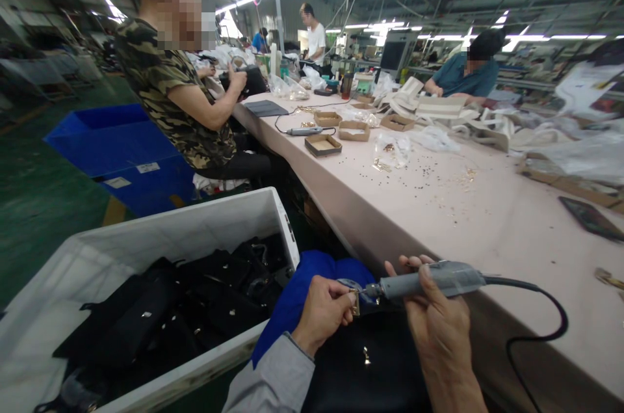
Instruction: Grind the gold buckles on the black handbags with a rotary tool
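Note:
My right hand (436, 312) is wrapped round a grey electric screwdriver (433, 279), whose black cord runs off to the right. The screwdriver lies nearly level, its tip pointing left. Between the thumb and fingers of my left hand (324, 309) is a small gold metal fitting (356, 302). The tip meets or nearly meets the fitting; I cannot tell whether a screw sits between them. Below both hands lies a black leather-like piece (368, 374) with a small shiny gold fitting (366, 356) on it. Blue cloth (287, 312) shows behind my left hand.
A white bin (185, 218) holding black pieces (146, 309) stands at my left. On the long table (390, 205) are small cardboard trays (353, 131), scattered metal parts, another screwdriver (305, 131) and a phone (592, 218). A co-worker (180, 88) sits beside a blue bin (131, 153).

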`<action>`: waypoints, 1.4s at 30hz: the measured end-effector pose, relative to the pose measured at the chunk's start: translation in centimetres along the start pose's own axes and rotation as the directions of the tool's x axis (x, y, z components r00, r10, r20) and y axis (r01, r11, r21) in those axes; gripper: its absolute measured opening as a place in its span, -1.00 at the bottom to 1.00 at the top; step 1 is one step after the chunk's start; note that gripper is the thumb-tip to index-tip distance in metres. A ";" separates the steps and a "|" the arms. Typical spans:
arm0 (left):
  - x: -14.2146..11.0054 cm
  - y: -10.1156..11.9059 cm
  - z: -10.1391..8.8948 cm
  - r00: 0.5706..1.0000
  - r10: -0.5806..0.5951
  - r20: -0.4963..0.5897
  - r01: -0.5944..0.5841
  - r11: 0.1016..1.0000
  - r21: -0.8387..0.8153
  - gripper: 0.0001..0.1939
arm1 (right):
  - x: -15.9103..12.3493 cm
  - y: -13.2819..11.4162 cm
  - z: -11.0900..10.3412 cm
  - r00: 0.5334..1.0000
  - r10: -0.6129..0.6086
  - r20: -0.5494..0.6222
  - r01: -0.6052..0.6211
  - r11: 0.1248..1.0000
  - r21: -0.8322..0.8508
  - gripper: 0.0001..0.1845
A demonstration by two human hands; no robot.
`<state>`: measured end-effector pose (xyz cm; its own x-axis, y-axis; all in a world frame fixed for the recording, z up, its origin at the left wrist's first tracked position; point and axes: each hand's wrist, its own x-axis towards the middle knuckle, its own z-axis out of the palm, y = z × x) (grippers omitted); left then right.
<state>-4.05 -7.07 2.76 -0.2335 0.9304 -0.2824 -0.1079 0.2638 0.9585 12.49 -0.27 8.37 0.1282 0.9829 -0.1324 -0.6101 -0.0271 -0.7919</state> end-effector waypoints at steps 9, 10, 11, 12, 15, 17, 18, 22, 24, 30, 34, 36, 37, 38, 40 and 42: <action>-0.1 -0.2 0.0 1.000 -0.010 0.001 0.010 1.000 0.011 -0.76 | -0.9 -0.3 0.5 0.998 -0.055 0.043 0.056 0.998 -0.039 -0.49; -0.1 -0.1 0.0 1.000 -0.012 0.002 0.012 1.000 0.013 -0.76 | -1.0 -0.3 0.6 0.997 -0.059 0.051 0.061 0.997 -0.039 -0.48; -0.1 -0.1 0.0 1.000 -0.014 0.002 0.014 1.000 0.014 -0.75 | -1.1 -0.4 0.7 0.996 -0.064 0.057 0.066 0.997 -0.039 -0.48; -0.1 -0.1 0.0 1.000 -0.014 0.001 0.014 1.000 0.014 -0.75 | -1.2 -0.5 0.9 0.996 -0.069 0.062 0.071 0.997 -0.040 -0.48; -0.1 0.0 0.0 1.000 -0.011 -0.001 0.011 1.000 0.012 -0.75 | -1.6 -0.7 1.3 0.994 -0.089 0.067 0.092 0.995 -0.043 -0.50; 0.0 0.1 0.0 1.000 -0.014 -0.008 0.014 1.000 0.009 -0.76 | -1.8 -0.8 1.4 0.993 -0.094 0.074 0.097 0.994 -0.043 -0.51; 0.0 0.2 0.0 1.000 -0.017 -0.012 0.017 1.000 0.011 -0.77 | -1.9 -0.9 1.4 0.993 -0.094 0.074 0.098 0.994 -0.044 -0.51; 0.0 0.2 0.0 0.999 -0.030 -0.012 0.030 0.999 0.010 -0.78 | -1.9 -0.8 1.3 0.994 -0.092 0.059 0.095 0.994 -0.050 -0.53; 0.1 0.2 0.0 0.999 -0.032 -0.012 0.032 0.999 0.005 -0.78 | -1.9 -0.8 1.2 0.994 -0.094 0.060 0.097 0.994 -0.048 -0.53; 0.0 0.1 0.0 1.000 -0.029 -0.006 0.029 1.000 0.004 -0.78 | -1.9 -0.8 1.2 0.994 -0.087 0.067 0.090 0.995 -0.037 -0.54; -0.1 0.2 -0.1 0.999 -0.036 0.001 0.036 0.999 -0.015 -0.78 | -1.9 -0.7 1.1 0.995 -0.082 0.047 0.084 0.996 -0.037 -0.54; -0.1 0.2 -0.1 0.999 -0.040 -0.001 0.040 0.998 -0.038 -0.80 | -1.7 -0.6 1.0 0.996 -0.079 0.046 0.081 0.996 -0.038 -0.52; -0.1 0.2 -0.1 0.999 -0.043 -0.004 0.043 0.998 -0.047 -0.80 | -1.7 -0.5 1.0 0.996 -0.078 0.046 0.080 0.996 -0.038 -0.52; -0.1 0.1 0.0 0.999 -0.046 -0.007 0.046 0.997 -0.054 -0.80 | -1.6 -0.5 0.9 0.996 -0.080 0.046 0.081 0.996 -0.038 -0.52; 0.0 0.0 0.0 0.999 -0.053 -0.010 0.052 0.997 -0.060 -0.79 | -1.5 -0.4 0.9 0.995 -0.085 0.043 0.087 0.996 -0.035 -0.52; 0.0 0.0 0.0 0.998 -0.057 -0.008 0.057 0.997 -0.061 -0.78 | -1.5 -0.4 0.9 0.996 -0.086 0.039 0.087 0.996 -0.032 -0.54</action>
<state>-4.07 -7.08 2.80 -0.2345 0.9117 -0.3373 -0.1796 0.3004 0.9368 11.84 -1.52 9.38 0.1493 0.9880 -0.0404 -0.5715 0.0529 -0.8189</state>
